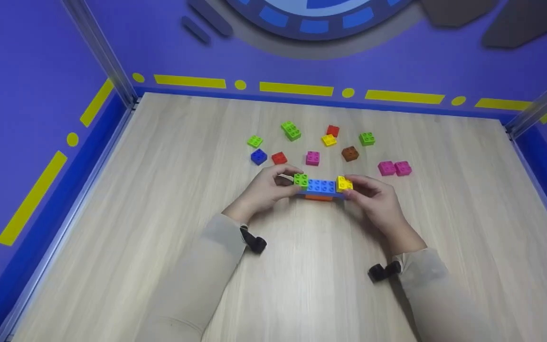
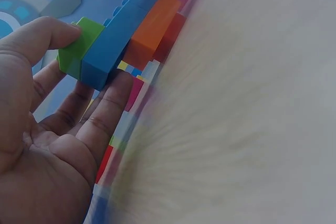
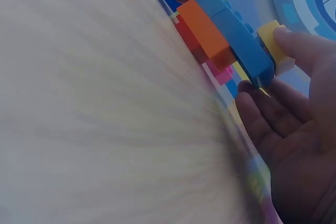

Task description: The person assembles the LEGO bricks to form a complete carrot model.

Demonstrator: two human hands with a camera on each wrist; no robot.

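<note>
In the head view a blue brick row [image 1: 321, 185] stands in the middle, with a green brick [image 1: 300, 181] on its left end and a yellow brick [image 1: 344, 184] on its right end. My left hand [image 1: 269, 188] pinches the green end, thumb and fingers on either side. At the other end, my right hand [image 1: 379, 202] pinches the yellow brick, which sits slightly askew. Beneath the row's middle is an orange brick [image 2: 152, 32], with a red brick [image 2: 169, 38] under it in the left wrist view. The right wrist view shows a seam across the blue row [image 3: 228, 24].
Loose bricks lie scattered beyond the hands: green [image 1: 291, 130], dark blue [image 1: 259, 156], red [image 1: 279, 158], pink [image 1: 313, 158] and brown [image 1: 350, 153]. Two pink bricks [image 1: 395, 168] sit side by side at the right. Blue-purple panels [image 1: 235, 61] border the wooden table [image 1: 159, 156].
</note>
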